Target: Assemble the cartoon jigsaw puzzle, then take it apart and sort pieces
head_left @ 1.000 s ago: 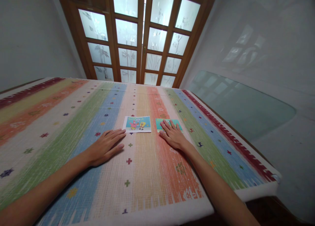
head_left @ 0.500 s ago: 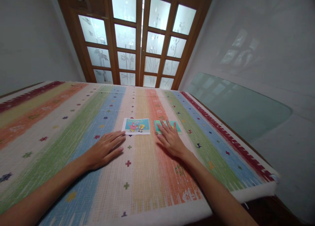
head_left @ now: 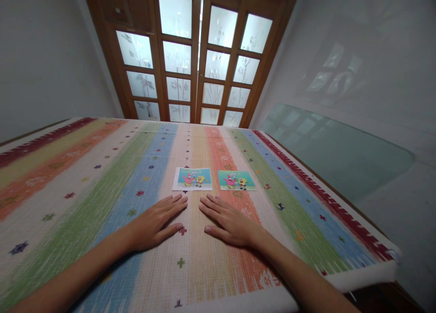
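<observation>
Two small cartoon pictures lie flat, side by side with a narrow gap, on a striped cloth (head_left: 190, 263). The left picture (head_left: 193, 180) has a white border and paler colours. Its neighbour, the right picture (head_left: 236, 181), is a deeper green-blue. Both show a pink starfish and a yellow sponge character. My left hand (head_left: 155, 223) rests palm down just below the left picture, fingers stretched out, holding nothing. My right hand (head_left: 229, 220) lies palm down below the gap and the right picture, fingers out and thumb apart, holding nothing.
The cloth covers a wide flat surface whose front edge has a white border (head_left: 361, 276). Wooden doors (head_left: 197, 86) with frosted panes stand at the far end. A greenish glass panel (head_left: 334, 145) is by the right wall.
My right hand has come off the right picture and moved toward me and left, uncovering it. My left hand has shifted slightly right and nearer me, away from the left picture's edge.
</observation>
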`<state>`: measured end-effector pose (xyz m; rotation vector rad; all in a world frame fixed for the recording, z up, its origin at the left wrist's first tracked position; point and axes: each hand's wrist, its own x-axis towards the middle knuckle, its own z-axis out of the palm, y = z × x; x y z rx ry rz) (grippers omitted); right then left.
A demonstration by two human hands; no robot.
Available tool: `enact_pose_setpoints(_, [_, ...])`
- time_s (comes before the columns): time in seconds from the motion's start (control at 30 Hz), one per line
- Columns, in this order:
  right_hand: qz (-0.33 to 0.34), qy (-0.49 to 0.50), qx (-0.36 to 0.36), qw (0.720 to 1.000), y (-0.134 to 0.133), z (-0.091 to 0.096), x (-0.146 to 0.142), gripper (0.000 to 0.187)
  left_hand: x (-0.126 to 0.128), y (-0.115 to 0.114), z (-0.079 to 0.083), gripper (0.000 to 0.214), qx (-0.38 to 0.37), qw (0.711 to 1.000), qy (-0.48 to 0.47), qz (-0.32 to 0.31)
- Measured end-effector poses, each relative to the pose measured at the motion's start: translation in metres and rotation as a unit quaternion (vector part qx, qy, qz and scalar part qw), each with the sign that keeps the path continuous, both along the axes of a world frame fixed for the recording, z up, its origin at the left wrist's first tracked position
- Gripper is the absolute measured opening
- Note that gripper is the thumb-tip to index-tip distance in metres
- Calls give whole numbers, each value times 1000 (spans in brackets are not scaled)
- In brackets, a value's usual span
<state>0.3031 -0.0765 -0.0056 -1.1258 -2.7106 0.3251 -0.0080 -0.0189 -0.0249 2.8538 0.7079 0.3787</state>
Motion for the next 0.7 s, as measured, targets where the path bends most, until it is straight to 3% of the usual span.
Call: enact_pose_setpoints(0.7, [7,11,10,1000,3,-2,2,65,0,1,1,65,-17,1000,-4,-13])
